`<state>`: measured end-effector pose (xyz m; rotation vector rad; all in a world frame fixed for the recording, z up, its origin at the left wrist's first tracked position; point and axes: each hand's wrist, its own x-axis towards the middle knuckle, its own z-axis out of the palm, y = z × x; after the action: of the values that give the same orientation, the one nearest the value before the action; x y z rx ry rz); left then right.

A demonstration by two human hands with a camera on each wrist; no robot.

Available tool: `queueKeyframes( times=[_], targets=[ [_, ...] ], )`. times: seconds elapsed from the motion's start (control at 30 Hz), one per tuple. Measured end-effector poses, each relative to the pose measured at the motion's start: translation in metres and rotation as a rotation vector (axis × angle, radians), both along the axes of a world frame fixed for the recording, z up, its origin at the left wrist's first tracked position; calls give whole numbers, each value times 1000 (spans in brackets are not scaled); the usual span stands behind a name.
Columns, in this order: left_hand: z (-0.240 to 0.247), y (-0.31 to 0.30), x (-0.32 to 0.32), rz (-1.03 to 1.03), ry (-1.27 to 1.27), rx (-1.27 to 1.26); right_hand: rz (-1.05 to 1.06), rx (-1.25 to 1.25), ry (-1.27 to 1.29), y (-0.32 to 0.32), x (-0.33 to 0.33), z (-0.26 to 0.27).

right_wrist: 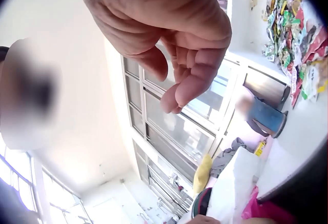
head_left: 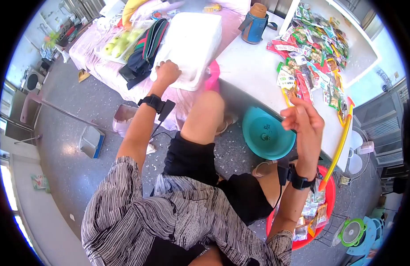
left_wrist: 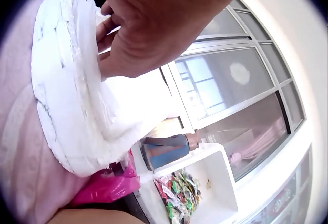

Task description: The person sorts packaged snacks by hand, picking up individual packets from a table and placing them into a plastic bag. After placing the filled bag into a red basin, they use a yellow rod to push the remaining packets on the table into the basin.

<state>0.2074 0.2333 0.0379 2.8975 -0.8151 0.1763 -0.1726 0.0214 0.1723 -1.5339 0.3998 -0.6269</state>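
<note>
A white foam box (head_left: 187, 48) lined with thin clear plastic (left_wrist: 105, 106) lies on the pink-covered bed. At its near left edge, my left hand (head_left: 168, 73) has curled fingers that pinch the plastic liner in the left wrist view. My right hand (head_left: 306, 122) hangs in the air beside the white table, its fingers loosely bent and holding nothing; the right wrist view shows the same hand (right_wrist: 174, 44) from the palm side. Beyond it, many small colourful packets (head_left: 318, 53) spill from a white foam tray (head_left: 362, 55) onto the table.
A blue flask (head_left: 253, 29) stands on the table (head_left: 245, 62). Below are a teal basin (head_left: 269, 137) and a red basin (head_left: 331, 199) of packets. A yellow-handled tool (head_left: 337, 150) lies along the table edge. Green fruit (head_left: 120, 44) and a dark striped bag (head_left: 147, 53) are on the bed.
</note>
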Motion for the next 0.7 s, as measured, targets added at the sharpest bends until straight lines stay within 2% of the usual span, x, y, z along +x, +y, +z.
queueKeyframes(
  times=[0.1, 0.2, 0.23, 0.33, 0.37, 0.47, 0.57, 0.6, 0.63, 0.7],
  targets=[
    [-2, 1, 4, -51, -151, -109, 33, 42, 55, -17, 22, -25],
    [1, 3, -8, -52, -246, -368, 55, 60, 107, -29, 36, -44],
    [4, 3, -14, -127, -329, -524, 69, 67, 119, -34, 39, -54],
    [24, -17, -42, -107, -55, -985, 99, 83, 154, -42, 51, -75],
    [27, -27, -48, -133, 38, -1027, 110, 88, 157, -44, 56, -81],
    [49, -72, -84, -189, 304, -1073, 131, 107, 177, -49, 68, -91],
    [40, -127, -107, -366, 223, -1018, 179, 118, 195, -56, 78, -97],
    [36, -146, -115, -407, 197, -991, 129, 137, 176, -59, 79, -99],
    [19, -163, -116, -598, 39, -932, 102, 154, 148, -63, 79, -103],
    [2, -201, -136, -546, 145, -824, 42, 185, 110, -69, 89, -110]
  ],
)
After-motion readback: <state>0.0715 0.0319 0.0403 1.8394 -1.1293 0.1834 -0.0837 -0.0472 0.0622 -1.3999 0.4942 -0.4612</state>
